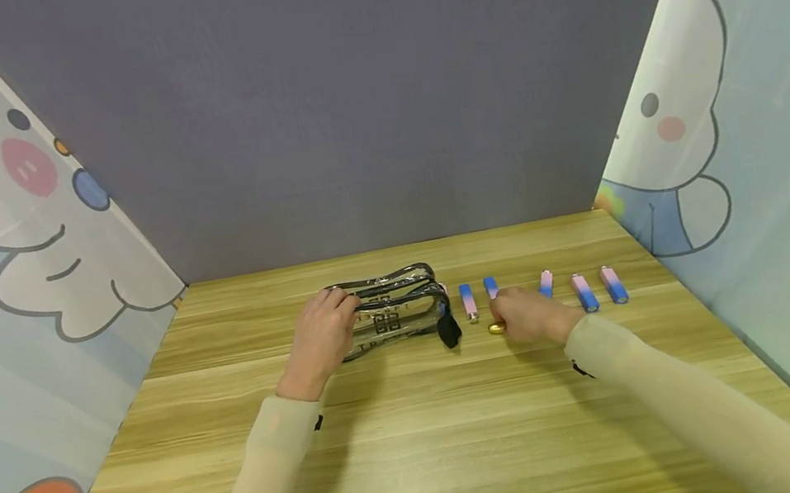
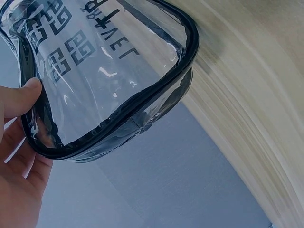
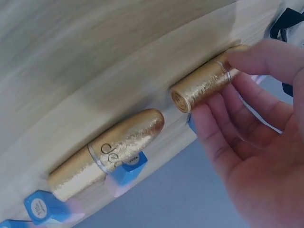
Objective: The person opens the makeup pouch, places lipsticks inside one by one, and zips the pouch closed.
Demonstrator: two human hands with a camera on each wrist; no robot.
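My left hand (image 1: 324,335) grips the left end of a clear zip pouch (image 1: 405,320) with black trim and dark lettering. In the left wrist view its thumb (image 2: 32,90) lies on the black edge, with the other fingers behind the plastic. To the right of the pouch, my right hand (image 1: 527,316) pinches a gold lipstick (image 3: 204,85) between thumb and fingers, close over the table. A second gold lipstick (image 3: 114,147) with dark letters lies beside it in the right wrist view; in the head view the right hand hides it.
Several pink-and-blue tubes stand out along the wooden table (image 1: 394,463), among them one tube (image 1: 468,303) near the pouch and another (image 1: 613,284) at the far right. A black pull tab (image 1: 448,329) hangs from the pouch. A grey panel (image 1: 363,117) rises behind, with cartoon curtains at both sides.
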